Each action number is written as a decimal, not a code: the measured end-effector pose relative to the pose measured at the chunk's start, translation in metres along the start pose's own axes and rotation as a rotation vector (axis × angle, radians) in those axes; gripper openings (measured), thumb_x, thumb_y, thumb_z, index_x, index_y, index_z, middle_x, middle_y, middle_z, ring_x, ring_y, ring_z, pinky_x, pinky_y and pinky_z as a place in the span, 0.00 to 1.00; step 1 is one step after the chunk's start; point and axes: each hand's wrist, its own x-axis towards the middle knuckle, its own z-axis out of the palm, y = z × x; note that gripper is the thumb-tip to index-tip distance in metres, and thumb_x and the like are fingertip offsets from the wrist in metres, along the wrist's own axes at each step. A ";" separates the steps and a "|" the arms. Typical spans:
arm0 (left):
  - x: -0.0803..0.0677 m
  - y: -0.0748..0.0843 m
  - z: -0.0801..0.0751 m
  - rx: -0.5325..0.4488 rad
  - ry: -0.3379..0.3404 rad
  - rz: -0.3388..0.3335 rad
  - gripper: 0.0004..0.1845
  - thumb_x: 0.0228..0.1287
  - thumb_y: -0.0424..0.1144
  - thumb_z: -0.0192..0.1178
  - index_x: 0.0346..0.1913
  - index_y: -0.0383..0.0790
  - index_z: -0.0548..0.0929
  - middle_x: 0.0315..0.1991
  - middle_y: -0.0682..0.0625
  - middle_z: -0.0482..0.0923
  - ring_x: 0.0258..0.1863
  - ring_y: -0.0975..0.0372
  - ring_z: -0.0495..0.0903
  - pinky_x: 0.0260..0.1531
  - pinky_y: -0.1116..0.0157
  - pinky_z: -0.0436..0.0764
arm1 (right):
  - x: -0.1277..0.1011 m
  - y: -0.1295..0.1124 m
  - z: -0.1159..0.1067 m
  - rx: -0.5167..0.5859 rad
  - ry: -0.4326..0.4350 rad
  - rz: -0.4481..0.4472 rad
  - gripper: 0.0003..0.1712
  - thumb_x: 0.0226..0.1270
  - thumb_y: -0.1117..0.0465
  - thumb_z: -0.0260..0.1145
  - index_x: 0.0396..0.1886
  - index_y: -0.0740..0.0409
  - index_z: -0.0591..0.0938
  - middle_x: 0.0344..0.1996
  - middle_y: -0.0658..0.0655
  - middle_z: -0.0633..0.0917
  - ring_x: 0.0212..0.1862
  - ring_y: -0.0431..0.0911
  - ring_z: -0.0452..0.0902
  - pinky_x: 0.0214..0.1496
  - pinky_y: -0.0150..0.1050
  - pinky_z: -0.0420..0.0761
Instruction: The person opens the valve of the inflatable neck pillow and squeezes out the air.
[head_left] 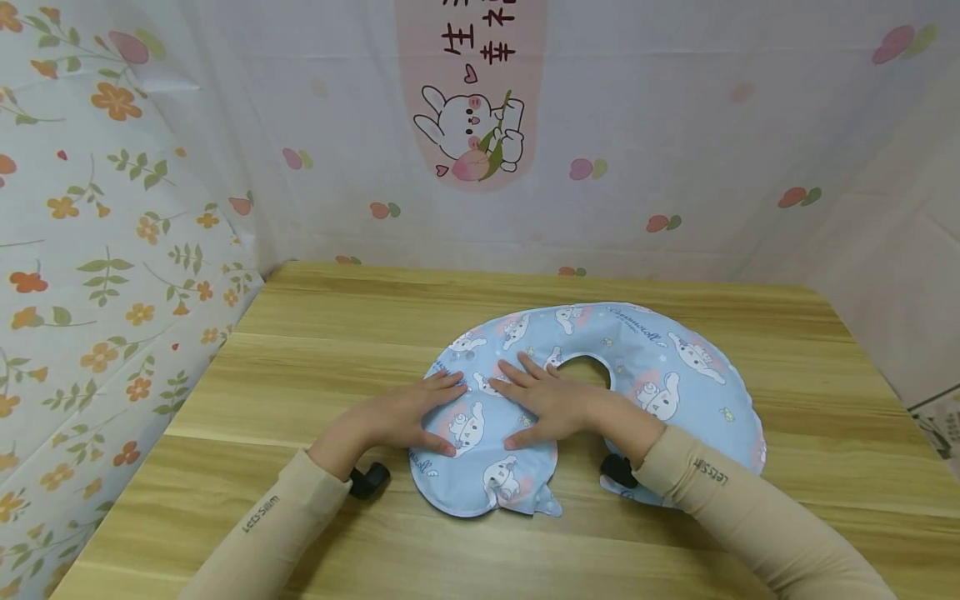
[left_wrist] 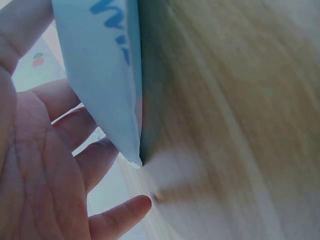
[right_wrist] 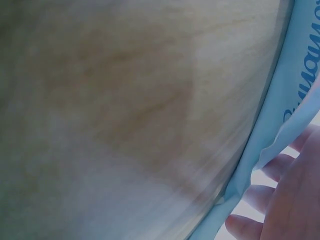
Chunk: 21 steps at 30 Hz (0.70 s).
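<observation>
A light blue U-shaped neck pillow (head_left: 645,367) printed with white cartoon dogs lies flat on the wooden table (head_left: 322,350). Both hands press on its left arm with straight fingers. My left hand (head_left: 408,412) lies on the pillow's left edge; my right hand (head_left: 543,400) lies beside it, near the inner curve. In the left wrist view the palm and fingers (left_wrist: 45,165) spread against the pillow's blue edge (left_wrist: 107,85). The right wrist view shows fingertips (right_wrist: 280,200) by the pillow's seam (right_wrist: 260,155).
Floral and rabbit-print cloth walls (head_left: 480,125) close in the table on the left, back and right. Black wrist-camera mounts (head_left: 369,479) sit under both wrists. Bare wood (head_left: 825,433) surrounds the pillow.
</observation>
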 end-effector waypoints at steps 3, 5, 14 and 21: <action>0.000 0.001 0.000 0.003 0.000 -0.003 0.49 0.58 0.56 0.69 0.77 0.40 0.59 0.80 0.45 0.49 0.80 0.47 0.46 0.75 0.44 0.55 | 0.000 -0.001 0.000 -0.011 -0.001 0.003 0.54 0.64 0.31 0.62 0.81 0.47 0.52 0.82 0.56 0.43 0.81 0.60 0.28 0.76 0.69 0.43; 0.000 0.001 0.000 0.010 0.001 -0.006 0.49 0.58 0.57 0.69 0.77 0.41 0.59 0.80 0.45 0.49 0.80 0.47 0.46 0.75 0.43 0.55 | 0.000 -0.001 0.000 -0.019 0.000 0.006 0.54 0.64 0.31 0.62 0.81 0.47 0.52 0.82 0.56 0.43 0.81 0.60 0.28 0.76 0.69 0.43; -0.001 0.000 -0.001 0.043 0.001 -0.026 0.50 0.57 0.57 0.70 0.78 0.43 0.59 0.81 0.47 0.48 0.80 0.47 0.45 0.73 0.38 0.56 | 0.000 -0.001 0.001 -0.049 0.010 0.019 0.53 0.64 0.32 0.62 0.81 0.44 0.50 0.82 0.55 0.41 0.81 0.60 0.27 0.75 0.72 0.42; -0.002 0.000 0.001 0.062 0.010 -0.034 0.50 0.56 0.56 0.71 0.78 0.44 0.59 0.81 0.48 0.48 0.80 0.48 0.45 0.70 0.34 0.56 | 0.000 0.000 0.001 -0.064 0.020 0.026 0.53 0.64 0.31 0.62 0.81 0.43 0.50 0.82 0.55 0.40 0.81 0.59 0.26 0.75 0.72 0.42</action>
